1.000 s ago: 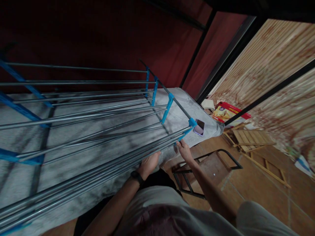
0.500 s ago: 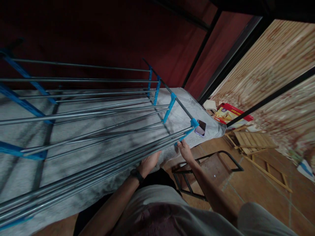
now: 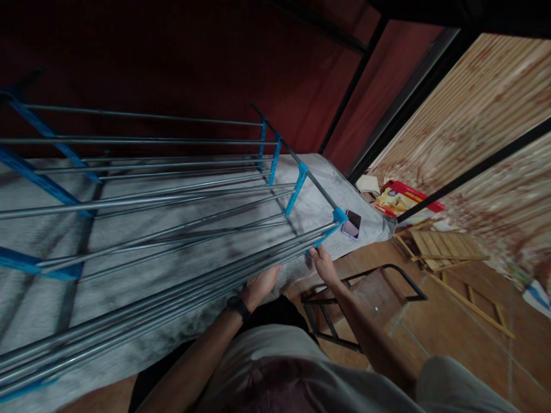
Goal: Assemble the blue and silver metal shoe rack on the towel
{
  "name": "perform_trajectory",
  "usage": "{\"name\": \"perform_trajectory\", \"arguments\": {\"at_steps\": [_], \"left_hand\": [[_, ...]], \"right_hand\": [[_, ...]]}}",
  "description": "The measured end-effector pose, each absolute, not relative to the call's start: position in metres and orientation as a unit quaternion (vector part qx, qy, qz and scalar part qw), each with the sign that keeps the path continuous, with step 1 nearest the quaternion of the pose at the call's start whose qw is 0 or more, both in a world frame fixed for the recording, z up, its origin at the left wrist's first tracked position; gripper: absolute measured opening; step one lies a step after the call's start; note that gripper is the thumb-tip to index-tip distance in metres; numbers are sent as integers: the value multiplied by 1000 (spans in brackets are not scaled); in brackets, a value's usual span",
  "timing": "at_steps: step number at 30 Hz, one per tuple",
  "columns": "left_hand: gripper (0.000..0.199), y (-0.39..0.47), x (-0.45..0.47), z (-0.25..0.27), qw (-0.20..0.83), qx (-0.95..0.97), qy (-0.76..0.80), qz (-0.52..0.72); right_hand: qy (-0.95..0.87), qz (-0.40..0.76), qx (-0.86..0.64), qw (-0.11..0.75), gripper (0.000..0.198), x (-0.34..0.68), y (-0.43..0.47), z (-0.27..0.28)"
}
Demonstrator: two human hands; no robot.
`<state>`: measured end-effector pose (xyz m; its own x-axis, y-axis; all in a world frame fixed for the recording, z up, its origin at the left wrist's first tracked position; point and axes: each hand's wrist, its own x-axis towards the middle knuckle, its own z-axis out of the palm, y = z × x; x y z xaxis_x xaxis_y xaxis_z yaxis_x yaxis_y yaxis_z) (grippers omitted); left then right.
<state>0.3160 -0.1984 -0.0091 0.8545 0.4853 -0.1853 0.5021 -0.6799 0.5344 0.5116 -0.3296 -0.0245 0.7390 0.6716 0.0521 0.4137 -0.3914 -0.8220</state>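
Both of my hands are on the metal rack (image 3: 163,195), which lies across the bed (image 3: 129,275) in front of me. My left hand (image 3: 260,285) is curled around the nearest bundle of steel rods (image 3: 181,301) from below, fingers closed over them, a dark watch (image 3: 236,305) on that wrist. My right hand (image 3: 322,263) sits further along the same edge, just under the blue corner connector (image 3: 338,217), fingers pinched closed on the rod ends there; how tightly I cannot tell, as the fingertips are partly hidden by the rods.

The rack is a frame of long grey rods in several tiers, joined at each end by blue plastic brackets (image 3: 297,186), and it runs from the lower left up toward the right. It rests tilted on the grey blanket that covers the bed. A phone (image 3: 352,223) in a pale purple case lies on the blanket just beside the blue corner, near the bed's end.

Below my right arm stands a black metal stool (image 3: 365,289) on the tiled floor (image 3: 465,338). Further right, a red and yellow box (image 3: 402,201) and some wooden slatted pieces (image 3: 447,246) lie on the floor, well apart from my hands.
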Motion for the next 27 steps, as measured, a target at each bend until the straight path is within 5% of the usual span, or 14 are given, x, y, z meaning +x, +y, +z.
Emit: {"name": "perform_trajectory", "arguments": {"at_steps": [27], "left_hand": [[38,-201,313,-18,309,911,271,-23]], "right_hand": [[-338,149,-827,425,37,507,-330,-26]]}}
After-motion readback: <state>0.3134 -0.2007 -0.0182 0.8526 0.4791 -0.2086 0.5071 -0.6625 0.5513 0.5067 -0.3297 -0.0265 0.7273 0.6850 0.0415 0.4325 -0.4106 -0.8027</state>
